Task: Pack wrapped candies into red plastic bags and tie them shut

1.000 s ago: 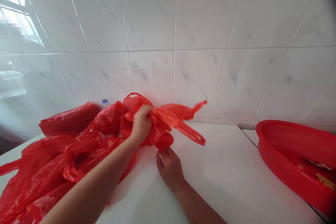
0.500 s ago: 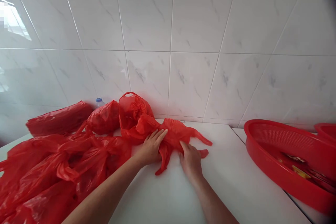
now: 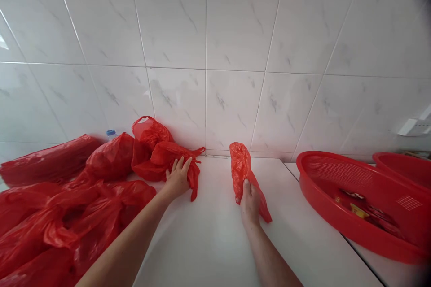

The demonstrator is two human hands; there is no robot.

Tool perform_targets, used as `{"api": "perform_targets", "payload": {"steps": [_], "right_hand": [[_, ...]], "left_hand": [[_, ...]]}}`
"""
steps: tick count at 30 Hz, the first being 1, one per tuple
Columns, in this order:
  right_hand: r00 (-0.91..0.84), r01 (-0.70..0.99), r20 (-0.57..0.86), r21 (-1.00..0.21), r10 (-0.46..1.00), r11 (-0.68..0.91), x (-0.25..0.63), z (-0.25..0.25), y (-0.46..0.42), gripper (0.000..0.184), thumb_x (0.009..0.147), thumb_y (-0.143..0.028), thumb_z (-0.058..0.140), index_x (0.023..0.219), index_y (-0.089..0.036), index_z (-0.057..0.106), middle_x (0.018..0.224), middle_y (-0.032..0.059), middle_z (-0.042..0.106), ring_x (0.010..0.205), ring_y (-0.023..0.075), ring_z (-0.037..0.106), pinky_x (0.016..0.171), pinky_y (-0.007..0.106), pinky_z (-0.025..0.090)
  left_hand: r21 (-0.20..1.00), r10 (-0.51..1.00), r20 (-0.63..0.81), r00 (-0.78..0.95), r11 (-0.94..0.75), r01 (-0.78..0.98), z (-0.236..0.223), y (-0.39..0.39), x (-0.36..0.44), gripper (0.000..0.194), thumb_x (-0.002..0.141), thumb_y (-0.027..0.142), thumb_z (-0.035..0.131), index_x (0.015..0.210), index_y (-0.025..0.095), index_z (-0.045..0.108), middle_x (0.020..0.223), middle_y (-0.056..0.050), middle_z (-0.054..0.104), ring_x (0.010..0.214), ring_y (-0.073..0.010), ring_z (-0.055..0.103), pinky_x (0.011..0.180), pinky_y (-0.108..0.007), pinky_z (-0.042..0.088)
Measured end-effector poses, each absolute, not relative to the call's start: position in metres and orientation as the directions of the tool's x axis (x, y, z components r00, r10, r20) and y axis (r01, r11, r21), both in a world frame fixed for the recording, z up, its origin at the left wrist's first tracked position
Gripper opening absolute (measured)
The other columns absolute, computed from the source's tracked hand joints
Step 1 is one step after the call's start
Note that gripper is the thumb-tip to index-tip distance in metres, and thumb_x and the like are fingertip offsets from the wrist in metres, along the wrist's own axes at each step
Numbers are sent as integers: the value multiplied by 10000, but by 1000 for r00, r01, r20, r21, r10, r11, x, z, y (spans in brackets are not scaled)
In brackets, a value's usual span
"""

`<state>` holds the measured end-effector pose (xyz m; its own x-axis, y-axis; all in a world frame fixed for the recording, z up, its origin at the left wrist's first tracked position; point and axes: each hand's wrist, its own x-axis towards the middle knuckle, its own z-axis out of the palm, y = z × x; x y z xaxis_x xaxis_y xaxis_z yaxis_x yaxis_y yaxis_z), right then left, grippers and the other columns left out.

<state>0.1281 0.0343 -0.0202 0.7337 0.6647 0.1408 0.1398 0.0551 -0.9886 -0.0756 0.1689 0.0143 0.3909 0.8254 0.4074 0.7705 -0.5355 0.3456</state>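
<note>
In my right hand is a crumpled red plastic bag, its thumb pressed over the thin film. The bag stands up above the fist, and a loose part hangs down on the right. My left hand, fingers spread, rests on a bunched red plastic bag by the wall. That bag has a loop handle and loose strips that trail to the right. Left of it lie a rounded, filled red bag and a heap of red bags.
A long red bundle and a blue-capped bottle are at the back left. To the right, a red plastic basket holds small packets, with another red basket behind. A tiled wall bounds the white table.
My right hand has lifted a red bag away from the pile and to the right. My left hand stays on the bunched bag. The view has turned slightly right.
</note>
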Motion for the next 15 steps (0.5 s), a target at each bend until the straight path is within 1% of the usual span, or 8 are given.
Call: {"api": "perform_targets", "payload": {"steps": [3, 5, 7, 9, 11, 13, 14, 15], "right_hand": [[730, 166, 161, -984, 664, 57, 126, -18, 33, 391, 887, -574, 328, 681, -249, 397, 608, -18, 428, 516, 157, 447, 466, 292, 431], [730, 196, 178, -979, 660, 47, 122, -15, 30, 366, 877, -548, 367, 668, -248, 387, 610, -18, 434, 538, 162, 435, 483, 292, 402], [724, 215, 182, -976, 665, 33, 115, -10, 26, 346, 864, -511, 409, 644, -251, 347, 588, -30, 404, 535, 160, 399, 484, 286, 357], [688, 213, 168, -977, 706, 25, 105, -1, 19, 335, 845, -477, 456, 631, -251, 333, 573, -40, 388, 524, 153, 383, 477, 275, 330], [607, 197, 139, -980, 782, 21, 95, 11, 9, 294, 825, -467, 502, 657, -244, 410, 583, -34, 448, 516, 152, 423, 466, 267, 342], [446, 122, 72, -992, 892, 19, 89, 25, -4, 286, 832, -503, 502, 766, -226, 536, 638, -5, 553, 522, 160, 497, 468, 270, 388], [334, 45, 30, -999, 942, 16, 89, 32, -10, 336, 846, -534, 477, 846, -214, 581, 680, 17, 597, 539, 167, 535, 483, 277, 417], [215, -46, -1, -999, 977, 9, 91, 39, -15, 403, 861, -564, 441, 922, -201, 606, 725, 40, 629, 567, 175, 568, 510, 287, 444]], "left_hand": [[416, 797, 432, 422, -591, 691, 16, 138, -76, 722, 752, 36, 542, 1399, 310, 374, 1546, -108, 252, 1427, -387, 125, 1063, -713, 120], [465, 767, 467, 440, -636, 615, 14, 114, -75, 641, 772, 46, 497, 1350, 318, 443, 1522, -74, 304, 1426, -336, 170, 1116, -638, 111], [528, 741, 478, 472, -672, 520, 8, 92, -70, 515, 807, 90, 479, 1272, 305, 529, 1418, -79, 443, 1360, -295, 333, 1125, -546, 227], [607, 724, 466, 509, -680, 411, 1, 74, -64, 496, 798, 136, 538, 1267, 297, 537, 1336, -92, 516, 1278, -279, 447, 1079, -489, 346], [693, 710, 444, 546, -659, 293, -5, 62, -57, 700, 689, 184, 705, 1340, 292, 471, 1376, -98, 492, 1281, -301, 446, 1064, -478, 376], [778, 701, 421, 576, -606, 169, -6, 54, -52, 920, 560, 213, 826, 1382, 291, 421, 1402, -101, 484, 1268, -315, 462, 1053, -462, 392], [819, 703, 408, 583, -564, 107, -4, 50, -50, 939, 549, 233, 842, 1385, 293, 417, 1378, -99, 514, 1225, -304, 506, 1026, -443, 422], [857, 711, 393, 584, -513, 48, -2, 47, -48, 874, 593, 263, 826, 1372, 293, 431, 1326, -95, 564, 1155, -282, 564, 979, -418, 462]]}}
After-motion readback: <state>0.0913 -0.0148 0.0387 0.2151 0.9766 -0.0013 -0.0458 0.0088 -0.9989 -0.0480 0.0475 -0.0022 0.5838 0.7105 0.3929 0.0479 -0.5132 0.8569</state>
